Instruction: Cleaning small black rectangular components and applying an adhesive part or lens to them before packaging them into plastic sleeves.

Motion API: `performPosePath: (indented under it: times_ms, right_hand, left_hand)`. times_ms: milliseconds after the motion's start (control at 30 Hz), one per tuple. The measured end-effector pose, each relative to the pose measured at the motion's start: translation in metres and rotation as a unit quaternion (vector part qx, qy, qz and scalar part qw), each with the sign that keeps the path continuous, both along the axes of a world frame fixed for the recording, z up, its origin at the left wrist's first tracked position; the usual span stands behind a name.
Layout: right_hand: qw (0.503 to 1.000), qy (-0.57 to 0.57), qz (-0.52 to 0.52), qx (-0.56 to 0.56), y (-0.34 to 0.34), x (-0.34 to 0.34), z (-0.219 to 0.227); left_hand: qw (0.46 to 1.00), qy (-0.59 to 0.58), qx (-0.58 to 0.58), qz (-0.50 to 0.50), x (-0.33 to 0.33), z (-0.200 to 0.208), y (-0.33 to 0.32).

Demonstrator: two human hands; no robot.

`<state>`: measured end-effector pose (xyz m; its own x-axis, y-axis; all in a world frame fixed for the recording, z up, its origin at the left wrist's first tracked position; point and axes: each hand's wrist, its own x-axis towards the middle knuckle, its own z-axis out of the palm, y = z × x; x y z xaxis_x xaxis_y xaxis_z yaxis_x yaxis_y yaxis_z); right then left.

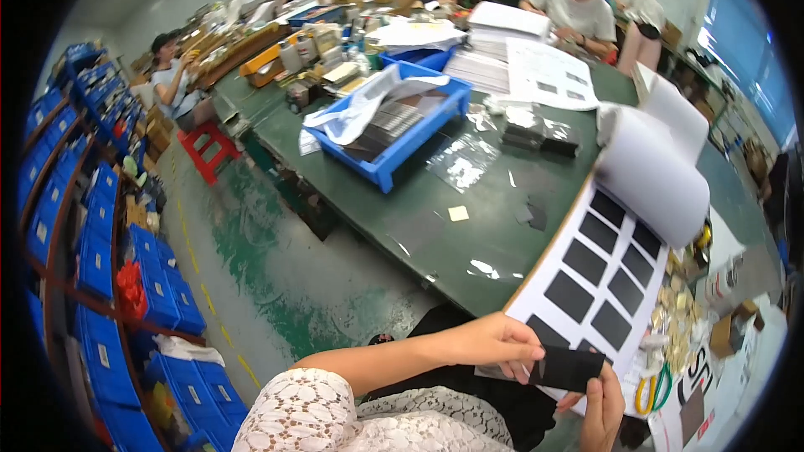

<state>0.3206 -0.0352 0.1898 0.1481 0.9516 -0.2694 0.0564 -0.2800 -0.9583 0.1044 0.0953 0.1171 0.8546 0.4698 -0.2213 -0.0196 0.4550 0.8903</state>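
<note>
A small black rectangular piece is stretched level between my two hands. The thumb and fingers of my left hand pinch its left end. At its right end my right hand grips it, thumb along the edge. Just beyond my hands lies a white sheet bearing rows of black rectangles. The far part of this stack of sheets is curled back into a thick white roll. What the black piece is made of I cannot tell.
On the green table stands a blue tray with dark flat pieces. Clear plastic bags and paper stacks lie beyond. Scissors and small scraps are at my right. Blue bins line the left shelves; people sit farther off.
</note>
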Motion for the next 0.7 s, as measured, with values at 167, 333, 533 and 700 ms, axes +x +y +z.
performPosePath:
  times_ms: [167,333,533,700]
  right_hand:
    - [0.993,-0.037,0.009,0.107,-0.002,0.004,-0.027]
    - [0.991,-0.023,-0.039,0.126,-0.014,0.021,-0.032]
    - [0.996,0.058,0.030,0.058,-0.022,0.030,-0.037]
    - [0.997,0.018,0.048,0.058,-0.021,0.025,-0.031]
  left_hand:
    - [0.999,0.015,-0.015,0.027,-0.006,0.005,-0.011]
    - [0.997,0.051,0.002,0.049,0.015,0.013,-0.001]
    - [0.995,0.094,-0.005,-0.020,0.028,0.024,-0.008]
    - [0.991,0.099,0.068,-0.052,0.032,0.026,-0.012]
